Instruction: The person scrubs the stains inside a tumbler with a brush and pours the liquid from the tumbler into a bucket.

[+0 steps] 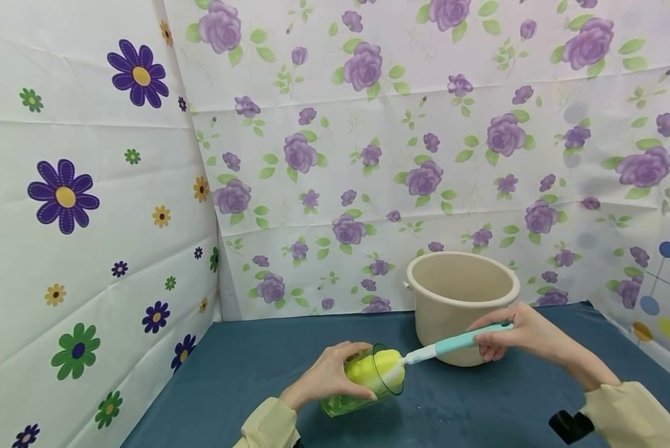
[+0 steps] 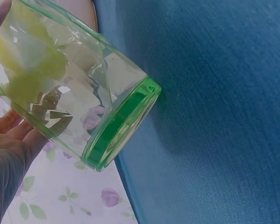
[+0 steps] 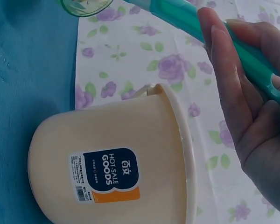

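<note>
A clear green-tinted glass (image 1: 346, 404) lies tilted on its side just over the table, its mouth facing right. My left hand (image 1: 331, 373) grips it round the wall, and the thick green base (image 2: 123, 123) shows in the left wrist view. Inside the mouth sits the yellow sponge head (image 1: 388, 364) of a bottle brush. My right hand (image 1: 517, 336) holds the brush by its teal and white handle (image 1: 461, 341), thumb and fingers closed about it. In the right wrist view the glass's rim (image 3: 86, 11) shows only in part.
A beige bucket (image 1: 438, 317) stands behind the right hand, with a label (image 3: 105, 175) on its side. Blue cloth (image 1: 245, 367) covers the table, and drops of water (image 1: 441, 418) lie on it. Flowered sheets (image 1: 324, 155) hang behind and at the sides.
</note>
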Demonstrator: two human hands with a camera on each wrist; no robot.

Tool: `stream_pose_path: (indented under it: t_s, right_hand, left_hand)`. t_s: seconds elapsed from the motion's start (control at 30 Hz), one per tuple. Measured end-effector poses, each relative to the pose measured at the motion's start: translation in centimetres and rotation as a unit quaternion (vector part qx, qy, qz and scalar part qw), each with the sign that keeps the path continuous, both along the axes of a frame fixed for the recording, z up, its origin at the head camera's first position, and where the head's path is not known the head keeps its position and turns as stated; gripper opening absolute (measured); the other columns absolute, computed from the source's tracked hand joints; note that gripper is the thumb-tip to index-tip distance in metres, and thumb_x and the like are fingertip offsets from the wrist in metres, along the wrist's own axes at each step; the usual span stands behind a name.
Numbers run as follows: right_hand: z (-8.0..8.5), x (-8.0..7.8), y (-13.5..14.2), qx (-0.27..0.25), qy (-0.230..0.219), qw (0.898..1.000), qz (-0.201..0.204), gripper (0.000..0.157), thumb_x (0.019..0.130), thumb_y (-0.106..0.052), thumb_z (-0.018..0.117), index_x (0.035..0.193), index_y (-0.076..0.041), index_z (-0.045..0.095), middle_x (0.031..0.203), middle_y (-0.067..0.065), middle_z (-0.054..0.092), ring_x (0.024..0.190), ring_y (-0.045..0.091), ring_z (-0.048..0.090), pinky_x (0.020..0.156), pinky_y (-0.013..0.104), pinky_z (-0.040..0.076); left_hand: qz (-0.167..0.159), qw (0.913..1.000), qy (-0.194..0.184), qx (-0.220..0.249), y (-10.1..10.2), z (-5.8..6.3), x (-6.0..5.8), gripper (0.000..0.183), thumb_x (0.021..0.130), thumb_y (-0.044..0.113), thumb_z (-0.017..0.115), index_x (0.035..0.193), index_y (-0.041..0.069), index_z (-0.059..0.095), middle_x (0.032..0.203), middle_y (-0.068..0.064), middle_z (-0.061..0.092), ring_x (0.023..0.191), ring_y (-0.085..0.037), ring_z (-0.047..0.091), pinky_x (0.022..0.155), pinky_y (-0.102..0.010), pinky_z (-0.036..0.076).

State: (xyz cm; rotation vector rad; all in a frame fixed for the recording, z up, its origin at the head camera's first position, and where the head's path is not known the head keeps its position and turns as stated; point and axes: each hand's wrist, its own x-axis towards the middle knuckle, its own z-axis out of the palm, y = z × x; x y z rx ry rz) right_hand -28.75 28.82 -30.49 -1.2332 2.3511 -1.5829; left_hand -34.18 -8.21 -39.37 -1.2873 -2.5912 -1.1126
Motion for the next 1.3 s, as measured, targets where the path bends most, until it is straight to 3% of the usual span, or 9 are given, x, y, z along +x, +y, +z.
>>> stream_pose_path:
  t_s: [0.37,0.77,1.07,1.3]
  right_hand:
    - [0.19,-0.13,0.36,0.003,0.024,1.0,0.0,0.02,0.089,0.008,0.051,0.106,0.011,0.06,0.077,0.019,0.064,0.064,0.032,0.062,0.051,0.042,0.05]
    - [0.32,0.33,0.48,0.02,-0.007,1.0,-0.001,0.019,0.089,0.005,0.053,0.105,0.012,0.06,0.076,0.016,0.065,0.061,0.03,0.063,0.05,0.044,0.049]
    - [0.05,0.02,-0.01,-0.002,0.012,1.0,0.01,0.021,0.089,0.008,0.05,0.107,0.011,0.06,0.079,0.017,0.065,0.064,0.033,0.062,0.052,0.044,0.049]
    - [0.33,0.07,0.06,0.002,0.016,1.0,-0.006,0.021,0.09,0.006,0.051,0.108,0.011,0.06,0.08,0.018,0.065,0.067,0.03,0.063,0.054,0.044,0.049]
  left_hand:
    - [0.003,1.0,-0.008,-0.004,0.01,0.12,0.09,0.073,0.068,0.043,0.078,0.13,0.018,0.049,0.11,0.008,0.051,0.093,-0.009,0.05,0.076,-0.029,0.044]
    - [-0.004,0.9999,-0.009,-0.004,-0.05,-0.06,-0.21,0.072,0.069,0.043,0.076,0.131,0.018,0.048,0.102,0.009,0.051,0.092,-0.015,0.051,0.075,-0.033,0.044]
    - [0.005,0.9999,-0.007,-0.007,0.0,-0.17,-0.22,0.072,0.068,0.045,0.076,0.13,0.019,0.048,0.107,0.009,0.051,0.093,-0.008,0.05,0.074,-0.028,0.044]
    - [-0.002,1.0,-0.009,0.001,-0.01,-0.08,-0.3,0.073,0.068,0.044,0.077,0.13,0.018,0.048,0.11,0.008,0.051,0.092,-0.007,0.05,0.074,-0.028,0.044]
